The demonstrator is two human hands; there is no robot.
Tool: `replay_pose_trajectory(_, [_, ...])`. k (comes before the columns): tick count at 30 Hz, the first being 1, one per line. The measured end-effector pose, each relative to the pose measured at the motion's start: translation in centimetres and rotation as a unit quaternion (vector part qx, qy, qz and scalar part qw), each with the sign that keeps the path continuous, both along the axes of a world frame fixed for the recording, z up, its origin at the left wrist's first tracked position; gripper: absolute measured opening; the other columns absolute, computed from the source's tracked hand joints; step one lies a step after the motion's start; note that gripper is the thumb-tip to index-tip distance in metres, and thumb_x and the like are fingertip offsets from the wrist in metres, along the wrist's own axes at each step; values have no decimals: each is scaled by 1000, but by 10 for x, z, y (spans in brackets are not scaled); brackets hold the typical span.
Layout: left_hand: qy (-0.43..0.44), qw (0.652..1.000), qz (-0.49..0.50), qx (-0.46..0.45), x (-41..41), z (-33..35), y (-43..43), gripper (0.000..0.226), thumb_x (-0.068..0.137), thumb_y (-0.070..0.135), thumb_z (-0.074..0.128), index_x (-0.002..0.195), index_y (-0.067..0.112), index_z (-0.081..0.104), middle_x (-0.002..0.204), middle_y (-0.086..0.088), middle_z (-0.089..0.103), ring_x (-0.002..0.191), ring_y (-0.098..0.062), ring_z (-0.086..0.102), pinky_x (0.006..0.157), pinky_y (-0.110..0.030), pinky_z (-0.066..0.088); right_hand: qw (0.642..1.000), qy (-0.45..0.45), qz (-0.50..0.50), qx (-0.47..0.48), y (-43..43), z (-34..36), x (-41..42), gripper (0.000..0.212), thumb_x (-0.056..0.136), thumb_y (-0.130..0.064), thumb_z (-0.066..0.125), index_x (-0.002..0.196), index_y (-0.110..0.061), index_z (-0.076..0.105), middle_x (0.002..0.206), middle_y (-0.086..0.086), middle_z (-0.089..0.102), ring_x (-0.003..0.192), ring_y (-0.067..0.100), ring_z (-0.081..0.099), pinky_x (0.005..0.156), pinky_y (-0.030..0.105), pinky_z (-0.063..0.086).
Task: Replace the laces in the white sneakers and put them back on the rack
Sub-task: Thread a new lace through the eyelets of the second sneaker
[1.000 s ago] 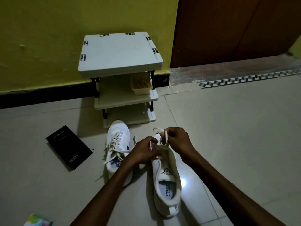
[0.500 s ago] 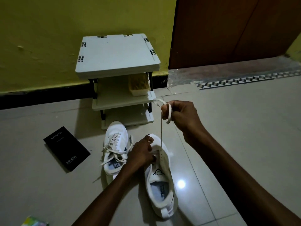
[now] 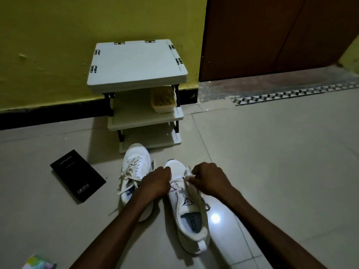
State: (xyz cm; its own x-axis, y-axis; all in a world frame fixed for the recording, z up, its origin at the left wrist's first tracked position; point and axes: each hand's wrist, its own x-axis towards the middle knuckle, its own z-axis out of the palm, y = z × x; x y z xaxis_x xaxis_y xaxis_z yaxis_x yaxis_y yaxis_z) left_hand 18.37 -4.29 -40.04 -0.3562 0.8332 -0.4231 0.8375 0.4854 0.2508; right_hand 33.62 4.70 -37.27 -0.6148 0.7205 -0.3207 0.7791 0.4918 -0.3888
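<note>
Showing both forearms reaching from the bottom edge to the lower centre, where one white mesh sneaker (image 3: 186, 214) is set on the pale tiled floor (image 3: 272, 152). The left hand (image 3: 157, 181) is curled knuckles-up over its forefoot; what its fingers hold cannot be told. A cream flat lace (image 3: 186, 172) is pinched by the right hand (image 3: 207, 179) at the eyelets. A second, laced white sneaker (image 3: 136, 166) is placed just left, before the white three-tier plastic rack (image 3: 136, 63).

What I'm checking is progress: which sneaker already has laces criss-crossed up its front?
The left sneaker, nearest the black box; the right sneaker's tongue lies mostly bare.
</note>
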Motion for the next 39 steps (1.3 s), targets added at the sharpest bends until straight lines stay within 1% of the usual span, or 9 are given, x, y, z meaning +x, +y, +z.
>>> replay_pose_trajectory(6, [128,991,-29,-39,17,0,0,42,93,20,56,132,12,41,130,-10,47,117,-31,54,91,-39,42,995,-6,19,98,-23,-17,-11,26,84,-35,64,96,-12,67,85,3,65,74,20,61,52,22,30])
replay_pose_trajectory(11, [89,994,-13,-61,15,5,-1,38,98,32,45,131,13,46,134,-10,52,121,-29,53,96,-38,39,993,15,9,119,-27,-26,-11,12,85,-25,57,86,-13,59,71,-1,48,65,16,47,46,19,18])
replay_pose_trajectory(14, [4,997,33,-70,5,10,5,39,98,34,36,118,9,59,126,-13,58,112,-30,56,91,-36,41,993,13,16,117,-27,-30,-12,14,85,-24,57,77,-16,49,63,-5,41,65,16,48,47,19,21])
replay_pose_trajectory(18, [-189,978,84,-23,-14,31,7,29,90,9,49,62,10,49,75,-12,55,77,-24,49,68,-31,35,996,0,20,87,-29,-33,-11,19,78,-25,66,75,-17,49,64,-5,42,65,19,54,51,22,31])
replay_pose_trajectory(22, [-387,884,223,138,-24,61,3,29,88,11,45,61,12,53,60,-2,56,54,-13,39,51,-25,30,996,-5,12,84,-30,-30,-12,34,74,-22,66,59,-19,35,56,-5,34,49,12,33,45,22,20])
replay_pose_trajectory(27, [-492,801,214,264,-28,80,1,33,94,15,40,62,17,50,58,0,55,58,-15,49,69,-33,44,997,-1,11,80,-34,-30,-14,33,74,-22,65,58,-20,36,55,-6,35,48,10,32,45,22,25])
replay_pose_trajectory(33, [-397,877,168,214,-13,94,0,28,96,16,43,71,13,56,55,4,48,52,-13,38,52,-24,31,993,92,3,72,-19,-24,-8,19,86,-24,61,74,-14,71,62,1,62,65,19,62,57,23,42])
replay_pose_trajectory(37, [-135,964,102,204,-11,83,0,11,97,25,50,99,18,58,76,5,56,72,-15,53,61,-27,37,946,297,-70,-111,-5,4,0,12,88,-14,70,79,-12,77,66,1,73,60,11,70,63,22,58])
replay_pose_trajectory(39, [-136,969,68,193,-10,74,0,14,96,23,53,110,25,54,76,5,54,70,-16,53,58,-27,37,904,334,-96,-251,-4,20,1,13,91,-11,66,87,-4,76,74,10,74,64,18,71,65,26,59])
